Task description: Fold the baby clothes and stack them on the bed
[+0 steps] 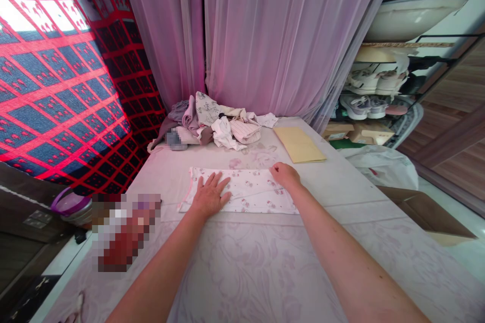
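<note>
Pressing w/ a spread palm, a person's L hand [210, 196] lies flat on a white printed garment [252, 193], fingers apart & gripping nothing, prob. b/c broad contact stops thin fabric sliding. R hand [286, 175] has its grip closed, fingertips apparently pinching the garment's far edge nr its R end; how much fabric is caught can't be told, as the knuckles hide it. The garment lies lengthwise across the mid tabletop [257, 267], pink-trimmed end to the L, likely placed so both hands reach it w/o stretching. Beyond it, a heap of clothes [227, 123] sits at the back by the lilac curtain [265, 35], apart from the garment, prob. parked there to leave working rm; a strip of tabletop shows btwn. A yellow folder [299, 145] lies just past the R hand, not touching, & limits moves fwd on that side. Widest rm is on the nr side, toward the camera. At the L edge, a blurred-out item [129, 237] lies by the drop; off the R edge, a plastic bag [382, 166] & a cardboard box [424, 212] sit lower down.
</note>
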Demonstrator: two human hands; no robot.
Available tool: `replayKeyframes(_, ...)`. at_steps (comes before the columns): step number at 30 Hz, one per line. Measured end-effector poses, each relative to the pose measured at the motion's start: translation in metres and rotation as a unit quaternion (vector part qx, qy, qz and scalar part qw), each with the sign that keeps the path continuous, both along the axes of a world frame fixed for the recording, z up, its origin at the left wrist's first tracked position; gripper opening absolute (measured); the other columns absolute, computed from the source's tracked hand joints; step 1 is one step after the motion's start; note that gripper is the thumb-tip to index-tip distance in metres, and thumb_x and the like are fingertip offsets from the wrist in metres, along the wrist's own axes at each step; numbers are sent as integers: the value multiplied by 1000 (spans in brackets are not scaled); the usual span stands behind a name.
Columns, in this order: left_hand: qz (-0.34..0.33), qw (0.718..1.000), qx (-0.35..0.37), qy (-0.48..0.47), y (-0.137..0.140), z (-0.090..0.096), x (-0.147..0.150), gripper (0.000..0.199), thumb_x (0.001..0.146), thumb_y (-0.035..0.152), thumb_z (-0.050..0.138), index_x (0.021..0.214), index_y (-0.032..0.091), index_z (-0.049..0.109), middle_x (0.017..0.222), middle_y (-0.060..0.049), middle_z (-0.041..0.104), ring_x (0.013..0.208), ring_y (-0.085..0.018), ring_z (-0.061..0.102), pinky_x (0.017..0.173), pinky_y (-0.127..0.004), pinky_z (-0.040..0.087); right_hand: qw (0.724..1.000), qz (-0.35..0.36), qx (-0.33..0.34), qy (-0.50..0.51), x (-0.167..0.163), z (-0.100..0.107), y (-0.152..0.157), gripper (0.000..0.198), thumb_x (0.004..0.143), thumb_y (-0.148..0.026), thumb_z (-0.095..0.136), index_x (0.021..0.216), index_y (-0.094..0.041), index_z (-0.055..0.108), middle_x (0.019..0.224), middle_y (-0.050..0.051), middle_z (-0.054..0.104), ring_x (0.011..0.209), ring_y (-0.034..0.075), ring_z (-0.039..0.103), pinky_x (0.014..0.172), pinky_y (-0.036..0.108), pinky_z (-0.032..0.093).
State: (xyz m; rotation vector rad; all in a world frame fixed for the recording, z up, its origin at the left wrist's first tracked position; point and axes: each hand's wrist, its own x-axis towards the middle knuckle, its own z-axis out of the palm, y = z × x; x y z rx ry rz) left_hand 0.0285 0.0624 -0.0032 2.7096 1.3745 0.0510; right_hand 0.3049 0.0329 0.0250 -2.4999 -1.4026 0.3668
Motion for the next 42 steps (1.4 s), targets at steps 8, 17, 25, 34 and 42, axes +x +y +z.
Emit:
replayKeyframes(8, 0, 1000, -1, 1, 1, -1, 0, 56, 92, 54, 34, 144, 33, 36, 155, -4, 28, 143, -28, 22, 113, -60, 10, 996, -26, 4, -81, -1, -11, -8, 35, 93, -40, 41, 116, -22, 59, 99, 10, 70, 92, 24, 64, 75, 32, 43)
replayKeyframes(17, -3, 1000, 4, -7, 2, -4, -1, 55, 92, 55, 33, 143, 34, 37, 156, -4, 28, 143, -28, 22, 113, -60, 10, 973, 129, 116, -154, -39, -12, -18, 43, 95, -29, 32, 130, -20, 53, 136, 10, 53, 121, 24, 48, 102, 36, 32)
replayKeyframes(25, -1, 1000, -2, -12, 0, -2, -1, 55, 92, 54, 34, 143, 35, 36, 155, -3, 28, 143, -28, 22, 113, -60, 9, 969, 215, -44, -110, -48, -29, -27, 62, 95, -51, 20, 149, -21, 28, 157, 6, 20, 144, 22, 15, 115, 49, 9)
replayKeyframes(34, -4, 1000, -2, -10, 2, -4, -2, 56, 92, 54, 33, 144, 33, 35, 156, -4, 27, 143, -28, 21, 113, -60, 10, 977, 161, -41, -136, -26, -38, -33, 62, 95, -51, 20, 148, -20, 28, 157, 6, 21, 144, 22, 15, 115, 50, 13)
replayKeyframes(42, 5, 1000, -28, -3, 8, -1, -3, 61, 93, 55, 28, 148, 29, 26, 156, -5, 25, 144, -27, 20, 114, -58, 11, 978, 158, -38, -132, -28, -37, -33, 61, 95, -51, 20, 148, -21, 29, 157, 7, 21, 143, 23, 16, 114, 51, 14)
